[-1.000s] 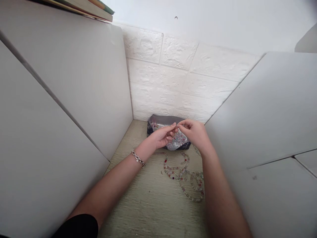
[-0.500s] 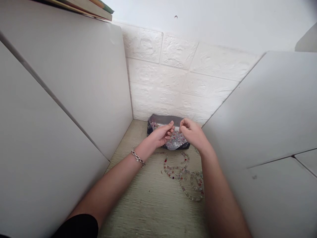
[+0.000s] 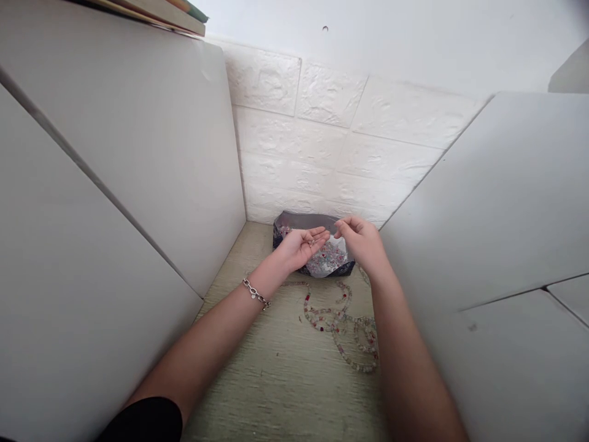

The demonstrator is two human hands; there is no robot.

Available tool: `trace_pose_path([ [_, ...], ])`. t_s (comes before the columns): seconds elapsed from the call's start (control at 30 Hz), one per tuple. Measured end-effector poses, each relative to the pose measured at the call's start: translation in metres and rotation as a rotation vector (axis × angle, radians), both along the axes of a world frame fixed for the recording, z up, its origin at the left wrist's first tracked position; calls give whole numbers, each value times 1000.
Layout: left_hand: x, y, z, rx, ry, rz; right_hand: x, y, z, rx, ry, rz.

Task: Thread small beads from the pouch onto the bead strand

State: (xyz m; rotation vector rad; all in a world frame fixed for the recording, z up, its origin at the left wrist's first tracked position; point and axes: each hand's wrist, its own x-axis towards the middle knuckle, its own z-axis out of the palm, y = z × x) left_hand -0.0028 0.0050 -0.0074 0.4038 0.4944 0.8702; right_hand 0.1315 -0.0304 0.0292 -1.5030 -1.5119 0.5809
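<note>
A dark pouch (image 3: 347,270) with a silvery inside lies against the wall, its mouth open and loose small beads (image 3: 329,261) within. Over it my left hand (image 3: 301,245) is held palm up, fingers stretched out; tiny specks, perhaps beads, seem to lie on them. My right hand (image 3: 363,239) is close by on the right, thumb and forefinger pinched near the left fingertips. Whatever sits in that pinch is too small to make out. Below the hands, a long bead strand (image 3: 340,319) in pale, pink and red lies in loops on the tabletop, partly behind my right forearm.
White panels (image 3: 138,123) (image 3: 497,202) rise on both sides of the pale wooden surface (image 3: 276,380). A white brick-patterned wall (image 3: 294,147) closes off the back. Books (image 3: 184,15) rest on top of the left panel.
My left hand has gone from curled fingers with raised thumb to a flatter palm with stretched fingers. My right hand stays near it, still pinched. The pouch and bead strand have not moved.
</note>
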Motion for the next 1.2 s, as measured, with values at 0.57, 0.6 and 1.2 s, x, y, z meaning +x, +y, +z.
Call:
trace_pose_path([
  [0.57,0,3,-5,89,62,-104,-6,-3,2,-46,-86,8],
  [0.6,1,3,-4,99,70,-93,-6,-4,4,-40,-110,-2],
  [1.2,0,-1,0,111,56,-80,-4,-11,9,-6,-503,-65],
])
